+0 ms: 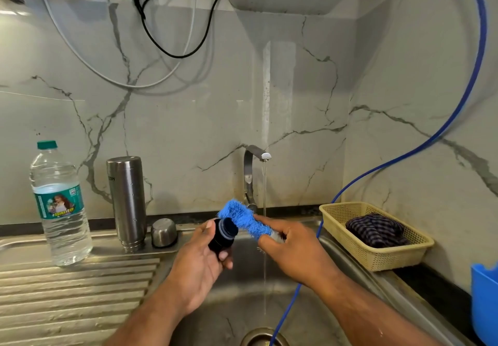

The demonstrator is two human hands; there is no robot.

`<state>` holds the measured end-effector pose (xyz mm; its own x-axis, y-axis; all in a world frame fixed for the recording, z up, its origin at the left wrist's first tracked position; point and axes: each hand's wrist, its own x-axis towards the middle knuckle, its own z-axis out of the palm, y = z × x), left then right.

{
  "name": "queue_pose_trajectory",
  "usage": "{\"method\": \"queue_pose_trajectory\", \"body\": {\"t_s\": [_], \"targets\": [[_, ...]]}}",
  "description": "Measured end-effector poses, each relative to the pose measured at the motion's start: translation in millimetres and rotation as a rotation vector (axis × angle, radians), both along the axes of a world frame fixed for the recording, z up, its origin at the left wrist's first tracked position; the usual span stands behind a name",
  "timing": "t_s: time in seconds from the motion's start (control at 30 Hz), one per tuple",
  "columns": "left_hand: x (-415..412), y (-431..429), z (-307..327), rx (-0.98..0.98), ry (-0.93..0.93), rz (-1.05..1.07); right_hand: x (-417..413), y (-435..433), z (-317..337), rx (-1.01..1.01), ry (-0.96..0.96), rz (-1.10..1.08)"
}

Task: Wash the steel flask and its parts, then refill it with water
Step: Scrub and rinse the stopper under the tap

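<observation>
Flask (128, 201): shiny steel, upside down on the counter (67, 291), beside its steel cup (163, 232).
Left hand (196, 267): closed around the dark stopper (223, 236) over the sink (336, 259).
Right hand (293, 248): gripping a blue brush (242, 219) against the stopper.
Tap (254, 162): running.

Both forearms are bare, no sleeves or jewellery showing.
</observation>
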<state>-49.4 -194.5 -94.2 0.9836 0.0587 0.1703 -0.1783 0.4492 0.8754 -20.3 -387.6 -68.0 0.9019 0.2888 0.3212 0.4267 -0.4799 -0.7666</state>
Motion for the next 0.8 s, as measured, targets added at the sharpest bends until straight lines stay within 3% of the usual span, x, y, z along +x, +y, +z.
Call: {"method": "queue_pose_trajectory", "body": {"t_s": [0.27, 0.4, 0.53, 0.7, 0.8], "targets": [[4.2, 13.8, 2.0, -0.186, 0.032, 0.174, -3.8, 0.9, 0.2, -0.140, 0.023, 0.072], [3.5, 11.0, 1.6, -0.141, 0.090, 0.219, -7.8, 2.7, 4.6, -0.088, -0.017, 0.127], [0.0, -2.3, -1.9, -0.029, 0.095, 0.121, -9.9, 7.7, -0.8, -0.044, -0.055, 0.083], [0.9, 12.8, 2.8, -0.156, 0.080, 0.150, -7.6, 5.0, 4.8, -0.059, -0.024, 0.143], [0.5, 12.1, -1.4, -0.022, 0.083, 0.110, -8.1, 6.0, 2.4, -0.057, -0.044, 0.088]]}}
